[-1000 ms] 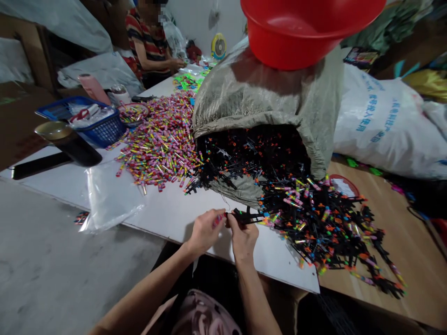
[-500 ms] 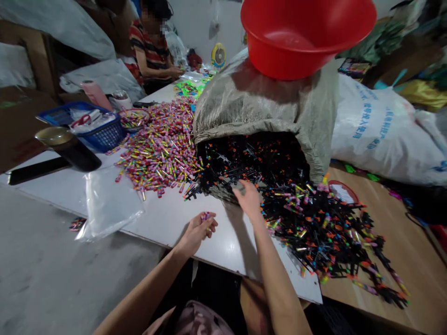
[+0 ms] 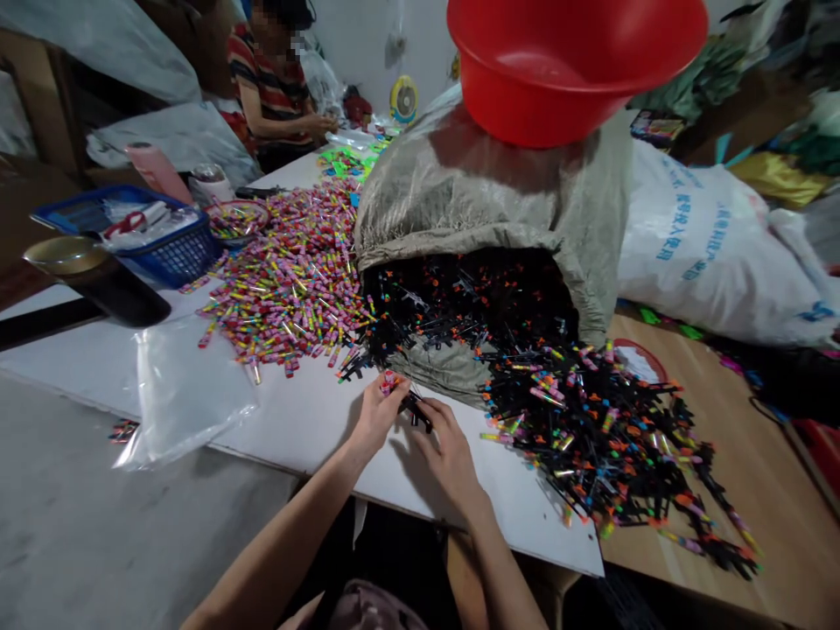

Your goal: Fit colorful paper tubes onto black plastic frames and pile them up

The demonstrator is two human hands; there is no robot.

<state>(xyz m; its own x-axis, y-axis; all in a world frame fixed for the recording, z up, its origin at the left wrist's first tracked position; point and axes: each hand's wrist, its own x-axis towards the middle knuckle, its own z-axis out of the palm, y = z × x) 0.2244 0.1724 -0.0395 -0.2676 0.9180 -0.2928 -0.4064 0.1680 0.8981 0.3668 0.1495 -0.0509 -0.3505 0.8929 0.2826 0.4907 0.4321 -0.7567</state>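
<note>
Over the white table [image 3: 308, 420], my left hand [image 3: 375, 418] is closed on a small pink wrapped tube [image 3: 388, 381], perhaps more than one. My right hand [image 3: 451, 455] grips a small black toy gun [image 3: 418, 411] by one end; its other end reaches my left fingers. Whether the gun touches the tube cannot be made out. Behind my hands, a grey woven sack [image 3: 486, 197] lies open with many black toy guns inside. A heap of pink and yellow tubes [image 3: 295, 297] spreads to the left. To the right is a pile of toy guns [image 3: 591, 437] with tubes among them.
A red basin [image 3: 557, 109] rests on the sack. On the left are clear plastic bags [image 3: 190, 385], a dark bottle [image 3: 108, 284] and a blue basket [image 3: 177, 249]. A white sack [image 3: 715, 236] lies at the right. Another person [image 3: 272, 87] sits at the far left.
My right hand has come back from the sack's mouth to my left hand, now with a black toy gun in it. My left hand has risen slightly with the tube.
</note>
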